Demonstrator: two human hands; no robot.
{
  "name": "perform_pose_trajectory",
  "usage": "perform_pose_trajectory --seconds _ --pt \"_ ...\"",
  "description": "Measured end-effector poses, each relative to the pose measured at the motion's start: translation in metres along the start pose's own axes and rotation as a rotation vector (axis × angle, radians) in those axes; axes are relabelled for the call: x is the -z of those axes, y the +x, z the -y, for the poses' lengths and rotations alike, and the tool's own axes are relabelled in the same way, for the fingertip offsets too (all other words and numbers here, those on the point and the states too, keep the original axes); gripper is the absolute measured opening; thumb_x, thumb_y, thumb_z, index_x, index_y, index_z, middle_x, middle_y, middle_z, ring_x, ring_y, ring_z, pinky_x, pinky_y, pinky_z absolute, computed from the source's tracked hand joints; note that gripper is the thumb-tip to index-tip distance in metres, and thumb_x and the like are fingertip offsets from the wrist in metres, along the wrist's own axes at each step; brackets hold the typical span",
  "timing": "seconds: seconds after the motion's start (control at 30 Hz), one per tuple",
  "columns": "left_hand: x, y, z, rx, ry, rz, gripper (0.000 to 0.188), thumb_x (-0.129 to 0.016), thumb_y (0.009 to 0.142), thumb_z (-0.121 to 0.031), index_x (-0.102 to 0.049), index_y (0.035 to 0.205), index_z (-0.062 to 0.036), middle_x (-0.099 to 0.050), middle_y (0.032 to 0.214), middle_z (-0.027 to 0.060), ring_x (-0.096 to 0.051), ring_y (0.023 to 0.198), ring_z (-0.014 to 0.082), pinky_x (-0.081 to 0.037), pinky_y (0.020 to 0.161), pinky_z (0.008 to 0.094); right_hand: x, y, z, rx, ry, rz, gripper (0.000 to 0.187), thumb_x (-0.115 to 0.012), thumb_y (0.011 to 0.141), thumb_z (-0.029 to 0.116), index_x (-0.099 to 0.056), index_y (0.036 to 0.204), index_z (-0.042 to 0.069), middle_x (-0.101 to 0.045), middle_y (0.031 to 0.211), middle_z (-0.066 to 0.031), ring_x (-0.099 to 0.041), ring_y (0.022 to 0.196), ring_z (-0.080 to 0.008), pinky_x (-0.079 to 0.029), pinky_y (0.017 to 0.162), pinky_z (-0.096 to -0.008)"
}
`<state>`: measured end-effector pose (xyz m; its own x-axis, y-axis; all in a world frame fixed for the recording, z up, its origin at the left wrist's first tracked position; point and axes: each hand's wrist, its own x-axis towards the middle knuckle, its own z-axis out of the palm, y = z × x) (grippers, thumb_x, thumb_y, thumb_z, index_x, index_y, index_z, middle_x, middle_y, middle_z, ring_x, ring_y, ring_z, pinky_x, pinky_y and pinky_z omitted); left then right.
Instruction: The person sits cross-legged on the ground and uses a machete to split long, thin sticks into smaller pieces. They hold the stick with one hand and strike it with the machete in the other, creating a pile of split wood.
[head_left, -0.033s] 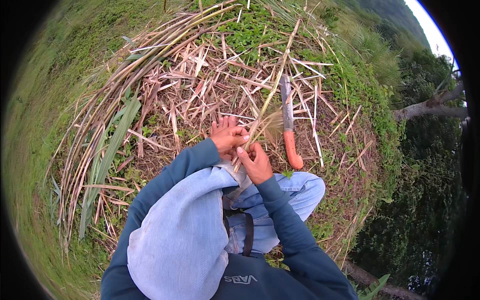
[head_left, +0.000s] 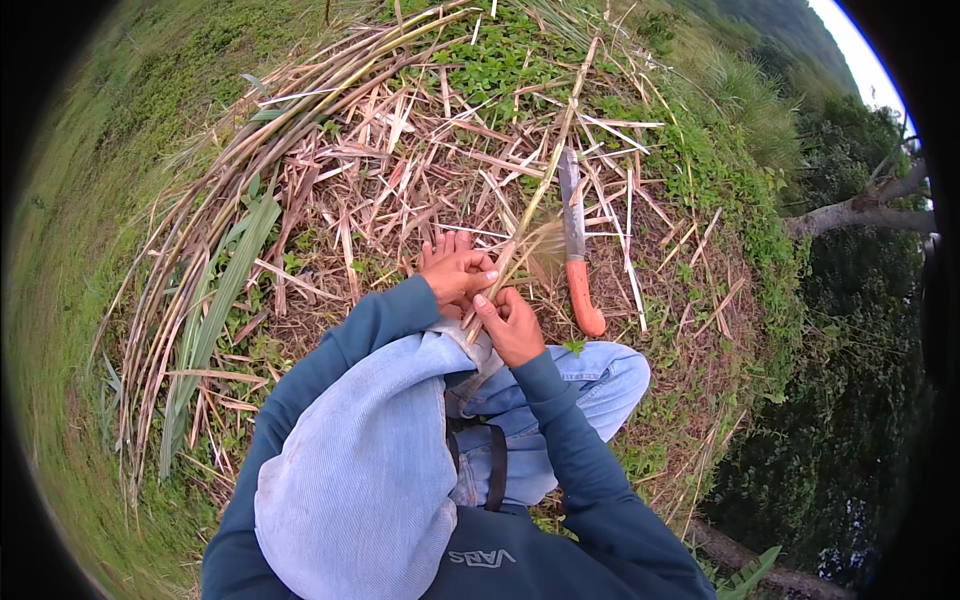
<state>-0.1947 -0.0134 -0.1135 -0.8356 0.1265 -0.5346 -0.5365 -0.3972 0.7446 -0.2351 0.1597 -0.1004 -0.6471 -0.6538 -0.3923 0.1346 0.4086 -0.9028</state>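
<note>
A long yellow-green reed stalk (head_left: 545, 180) slants from the far grass down to my lap, with a feathery, pale plume (head_left: 545, 245) beside its lower part. My right hand (head_left: 515, 330) is closed around the stalk's near end, thumb on top. My left hand (head_left: 458, 276) is pinched at the stalk's left side, thumb against the fingers; what lies under its fingertips is partly hidden. To the right of my hands, a machete (head_left: 573, 205) with an orange handle (head_left: 580, 295) lies on the ground, blade pointing away.
Bare toes (head_left: 447, 245) show just beyond my left hand. Dry peeled strips (head_left: 400, 190) litter the ground ahead. A large bundle of long stalks (head_left: 200, 220) curves along the left, with green leaves (head_left: 230, 280) beside it. A tree trunk (head_left: 865, 212) stands at the right.
</note>
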Motion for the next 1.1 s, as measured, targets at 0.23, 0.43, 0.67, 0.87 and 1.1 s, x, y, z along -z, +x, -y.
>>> perform_pose_trajectory --seconds 0.23,0.43,0.67,0.87,1.1 --pt "-0.028 0.001 0.0 -0.257 0.985 -0.414 0.023 -0.057 0.09 -0.035 -0.063 0.103 -0.0172 -0.048 0.124 0.0253 -0.045 0.116 0.0408 -0.03 0.098 0.0582 -0.002 -0.016 -0.008 -0.049 0.112 -0.117 0.024 -0.054 0.094 0.022 -0.054 0.085 0.0 -0.058 0.061 -0.0083 -0.057 0.052 -0.0143 -0.044 0.05 -0.0316" --pt "-0.032 0.007 -0.001 -0.331 1.404 -0.606 0.021 -0.057 0.084 -0.023 -0.063 0.104 -0.0183 -0.053 0.116 0.0201 -0.049 0.107 0.0421 -0.035 0.087 0.0603 -0.003 -0.026 0.007 0.01 0.059 -0.196 0.024 -0.046 0.097 0.021 -0.047 0.082 0.003 -0.05 0.052 -0.0055 -0.05 0.04 -0.0129 -0.04 0.038 -0.0294" --pt "-0.028 0.036 -0.028 -0.839 1.502 -0.205 0.03 -0.059 0.072 -0.006 -0.057 0.101 -0.013 -0.056 0.088 0.0054 -0.062 0.076 0.0295 -0.05 0.061 0.0434 0.031 -0.034 0.011 -0.046 0.169 -0.21 0.023 -0.044 0.098 0.021 -0.045 0.081 0.005 -0.048 0.051 -0.0043 -0.044 0.035 -0.0108 -0.035 0.032 -0.027" --pt "-0.007 0.055 -0.043 -0.99 1.669 -0.194 0.029 -0.061 0.074 -0.008 -0.055 0.101 -0.0168 -0.054 0.08 0.0026 -0.065 0.072 0.0228 -0.051 0.053 0.0387 0.028 -0.049 0.015 -0.038 0.333 -0.201 0.025 -0.045 0.097 0.023 -0.046 0.079 0.006 -0.044 0.052 -0.0007 -0.042 0.036 -0.0086 -0.034 0.032 -0.0245" --pt "-0.007 0.07 -0.036 -0.914 1.672 -0.17 0.03 -0.059 0.076 -0.008 -0.057 0.104 -0.0184 -0.06 0.088 0.0045 -0.065 0.078 0.026 -0.051 0.057 0.041 0.034 -0.045 -0.001 0.026 0.171 -0.223 0.026 -0.046 0.098 0.023 -0.044 0.077 0.007 -0.043 0.051 -0.001 -0.043 0.036 -0.0088 -0.035 0.033 -0.0252"
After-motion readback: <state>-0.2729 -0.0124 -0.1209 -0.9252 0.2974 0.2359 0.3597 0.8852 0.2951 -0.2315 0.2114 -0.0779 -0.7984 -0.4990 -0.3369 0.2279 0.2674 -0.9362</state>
